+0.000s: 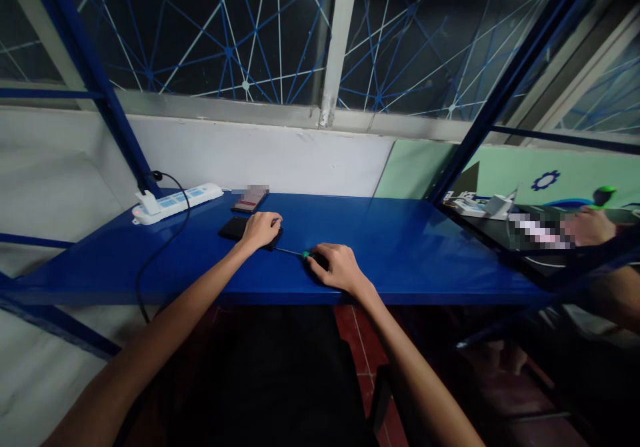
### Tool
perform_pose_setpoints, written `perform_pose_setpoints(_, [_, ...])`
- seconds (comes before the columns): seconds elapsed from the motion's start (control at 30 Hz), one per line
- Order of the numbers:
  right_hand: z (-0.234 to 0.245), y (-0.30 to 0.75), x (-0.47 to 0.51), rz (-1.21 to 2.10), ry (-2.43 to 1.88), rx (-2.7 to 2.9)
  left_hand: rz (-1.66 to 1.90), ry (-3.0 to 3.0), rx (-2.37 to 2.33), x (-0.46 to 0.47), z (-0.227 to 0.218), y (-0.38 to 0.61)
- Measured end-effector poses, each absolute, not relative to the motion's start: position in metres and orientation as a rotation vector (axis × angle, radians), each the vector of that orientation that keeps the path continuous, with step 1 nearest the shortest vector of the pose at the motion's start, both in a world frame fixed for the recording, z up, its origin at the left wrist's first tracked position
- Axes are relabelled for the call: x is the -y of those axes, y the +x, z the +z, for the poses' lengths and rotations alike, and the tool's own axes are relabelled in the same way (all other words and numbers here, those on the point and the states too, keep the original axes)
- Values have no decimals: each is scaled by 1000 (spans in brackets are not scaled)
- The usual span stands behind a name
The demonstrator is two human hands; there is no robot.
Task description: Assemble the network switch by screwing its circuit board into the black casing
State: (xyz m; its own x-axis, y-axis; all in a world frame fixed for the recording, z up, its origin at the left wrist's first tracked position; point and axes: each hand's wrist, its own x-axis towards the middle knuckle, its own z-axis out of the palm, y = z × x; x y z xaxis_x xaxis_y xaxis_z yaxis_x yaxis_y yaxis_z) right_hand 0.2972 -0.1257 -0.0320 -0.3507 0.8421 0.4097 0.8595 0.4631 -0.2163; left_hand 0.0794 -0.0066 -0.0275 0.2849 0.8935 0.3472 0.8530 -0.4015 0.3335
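On the blue table [400,240], a flat black rectangular object [233,227] lies under my left hand [261,231]. My left fingers are curled and hold it at its right end; what kind of thing it is I cannot make out. My right hand [337,265] is closed around the black and green handle of a screwdriver [305,255]. The thin metal shaft points left, its tip at the near right edge of the black object. Whether the tip touches a screw is too small to see.
Behind the black object lies a phone [250,199]. A white power strip [177,203] with a plugged-in black cable [186,217] stands at the left. Blue frame posts [465,140] rise at both sides. At the right, another person's hand [593,225] holds a green-and-black tool over a neighbouring table.
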Motion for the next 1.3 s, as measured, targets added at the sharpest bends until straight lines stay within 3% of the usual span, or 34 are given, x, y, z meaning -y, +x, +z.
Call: perform_pose_setpoints(1.3, [-38, 297, 124, -269, -1401, 2192, 870, 2378, -1783, 6, -32, 81])
